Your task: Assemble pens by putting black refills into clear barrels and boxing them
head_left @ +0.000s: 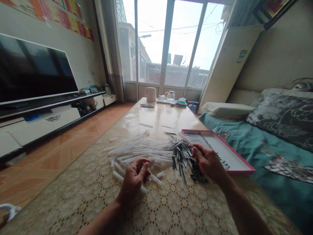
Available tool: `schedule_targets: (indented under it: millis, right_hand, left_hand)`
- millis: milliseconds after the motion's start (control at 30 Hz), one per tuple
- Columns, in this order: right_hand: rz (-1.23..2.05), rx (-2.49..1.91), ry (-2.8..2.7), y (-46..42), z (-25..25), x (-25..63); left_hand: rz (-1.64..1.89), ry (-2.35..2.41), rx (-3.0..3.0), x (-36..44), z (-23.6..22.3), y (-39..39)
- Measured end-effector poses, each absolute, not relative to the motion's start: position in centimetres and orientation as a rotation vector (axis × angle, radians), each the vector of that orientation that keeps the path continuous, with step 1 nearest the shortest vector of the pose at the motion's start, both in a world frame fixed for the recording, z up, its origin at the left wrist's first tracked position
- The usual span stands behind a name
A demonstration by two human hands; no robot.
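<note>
My right hand is closed in a pinch on a slim pale tube, which points up and left over the near edge of the box. Fingers curled and thumb pressed in, my left hand is closed beside a heap of translucent white plastic tubes; what it holds, if anything, is hidden. Between the hands lies a pile of thin dark and silvery sticks. Small black pieces sit under my right hand. A shallow pink-rimmed box holds a row of slender pens, partly covered by my right hand.
The long table has a patterned cover. At its far end stand a beige kettle, a glass pot and a tissue pack. A bed or sofa with teal cloth runs along the right, a TV cabinet along the left.
</note>
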State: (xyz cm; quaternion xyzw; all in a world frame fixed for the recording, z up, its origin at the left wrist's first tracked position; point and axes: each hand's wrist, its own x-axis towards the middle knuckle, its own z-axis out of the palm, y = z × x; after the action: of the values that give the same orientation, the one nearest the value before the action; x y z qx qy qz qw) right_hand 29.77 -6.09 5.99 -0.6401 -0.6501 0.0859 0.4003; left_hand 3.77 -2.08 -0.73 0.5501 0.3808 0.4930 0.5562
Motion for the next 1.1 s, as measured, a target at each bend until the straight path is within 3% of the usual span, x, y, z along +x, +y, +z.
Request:
schedule_targets:
  millis: [133, 333, 567, 833, 1100]
  right_hand:
    - [0.039, -1.919, -1.647, -6.2, 6.9, 35.1]
    - [-0.308, -2.357, -1.764, -6.8, 3.4, 41.2]
    - [-0.289, -2.347, -1.812, -5.9, 0.4, 41.3]
    - [-0.399, -2.238, -1.708, -4.4, 0.5, 38.7]
    - [0.279, -1.619, -2.006, -6.2, 0.7, 24.3]
  left_hand:
    - [1.193, 0.934, 1.278, 3.9, -0.5, -2.0]
    - [1.218, 0.937, 1.254, 4.0, -0.4, -2.0]
    - [1.271, 0.964, 1.229, 3.7, -0.3, -1.7]
    - [1.332, 0.989, 1.189, 3.5, -0.3, -1.7]
    - [1.371, 1.039, 1.189, 3.0, -0.6, -1.5]
